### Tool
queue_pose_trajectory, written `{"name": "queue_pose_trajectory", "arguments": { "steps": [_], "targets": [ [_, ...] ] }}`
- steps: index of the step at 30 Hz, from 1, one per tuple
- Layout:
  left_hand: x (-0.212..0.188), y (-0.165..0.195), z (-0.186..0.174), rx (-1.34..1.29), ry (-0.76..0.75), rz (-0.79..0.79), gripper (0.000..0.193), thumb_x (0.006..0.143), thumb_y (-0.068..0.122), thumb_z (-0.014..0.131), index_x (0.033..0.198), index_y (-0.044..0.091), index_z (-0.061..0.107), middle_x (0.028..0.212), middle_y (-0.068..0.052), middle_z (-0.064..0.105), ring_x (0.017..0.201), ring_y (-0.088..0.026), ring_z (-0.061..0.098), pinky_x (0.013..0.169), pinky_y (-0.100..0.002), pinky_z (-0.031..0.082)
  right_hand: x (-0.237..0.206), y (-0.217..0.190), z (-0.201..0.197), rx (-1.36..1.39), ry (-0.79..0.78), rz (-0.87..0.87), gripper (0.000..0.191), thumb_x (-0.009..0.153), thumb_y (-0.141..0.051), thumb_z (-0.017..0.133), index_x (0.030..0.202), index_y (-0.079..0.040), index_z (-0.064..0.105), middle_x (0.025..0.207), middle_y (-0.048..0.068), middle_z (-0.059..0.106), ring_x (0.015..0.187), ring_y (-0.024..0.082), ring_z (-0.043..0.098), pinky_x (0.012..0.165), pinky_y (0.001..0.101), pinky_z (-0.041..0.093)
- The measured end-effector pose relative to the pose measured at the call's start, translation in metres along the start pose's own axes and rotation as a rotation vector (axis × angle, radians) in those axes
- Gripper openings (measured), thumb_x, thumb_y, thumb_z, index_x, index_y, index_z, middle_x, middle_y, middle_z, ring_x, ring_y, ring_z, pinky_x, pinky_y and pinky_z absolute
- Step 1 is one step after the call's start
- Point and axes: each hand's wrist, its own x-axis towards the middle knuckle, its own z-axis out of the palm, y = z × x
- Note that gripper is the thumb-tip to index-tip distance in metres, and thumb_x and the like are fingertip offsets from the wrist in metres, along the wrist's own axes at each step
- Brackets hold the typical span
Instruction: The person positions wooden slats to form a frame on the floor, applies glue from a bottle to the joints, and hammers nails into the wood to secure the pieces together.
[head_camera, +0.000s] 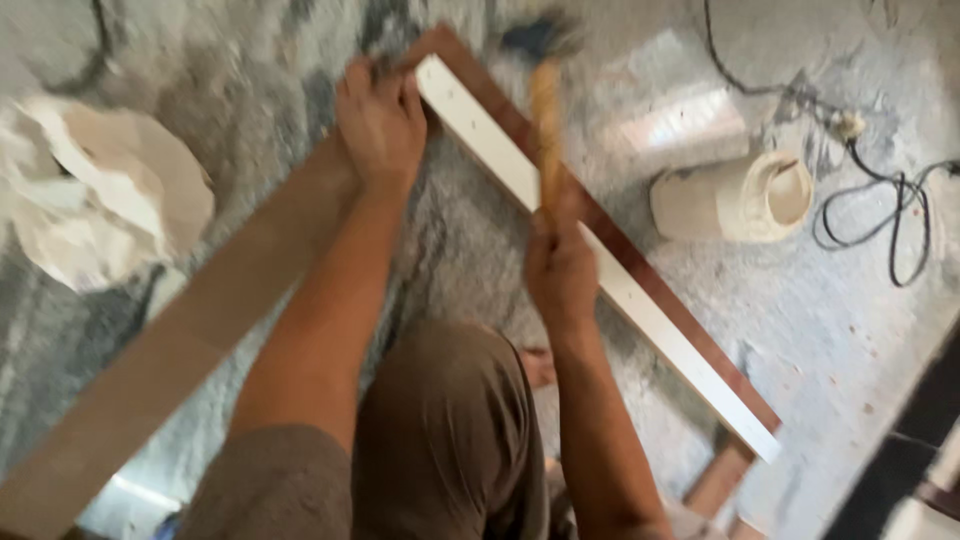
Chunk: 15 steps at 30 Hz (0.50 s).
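Two hands, left (380, 120) on board corner (440, 70), right (560, 265) gripping hammer (545, 110)

We see white-faced board (600, 270) with red-brown edge under right hand (560, 275), tan hammer handle (546, 130), blue-grey mottled floor (460, 230)

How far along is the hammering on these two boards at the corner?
Done: the white-faced board and the brown board already meet at a corner. In hand: the left hand presses that corner while the right hand grips a raised hammer, blurred. Left: whether any nail is in cannot be seen.
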Motion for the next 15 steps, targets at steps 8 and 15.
{"name": "queue_pose_trajectory", "arguments": {
  "steps": [8,15],
  "targets": [
    [-0.001,-0.008,0.001,-0.017,-0.027,-0.035,0.022,0.103,0.024,0.071,0.095,0.005,0.078,0.127,-0.011,0.057,0.111,-0.036,0.055,0.096,-0.051,0.048,-0.006,0.006,0.036,-0.055,0.024,0.019,0.062,0.109,-0.015,0.06,0.164,-0.022,0.032,0.124,0.025,0.068,0.1,0.037,0.071,0.077,0.0442,0.058],
    [0.002,0.001,-0.003,0.02,0.001,-0.021,0.029,0.105,0.03,0.063,0.101,0.005,0.077,0.126,-0.018,0.056,0.109,-0.039,0.057,0.097,-0.052,0.048,0.01,-0.009,-0.002,0.042,0.067,0.007,0.054,0.111,-0.014,0.058,0.161,-0.015,0.037,0.122,0.024,0.069,0.095,0.037,0.073,0.076,0.0402,0.06]
  ]
}}
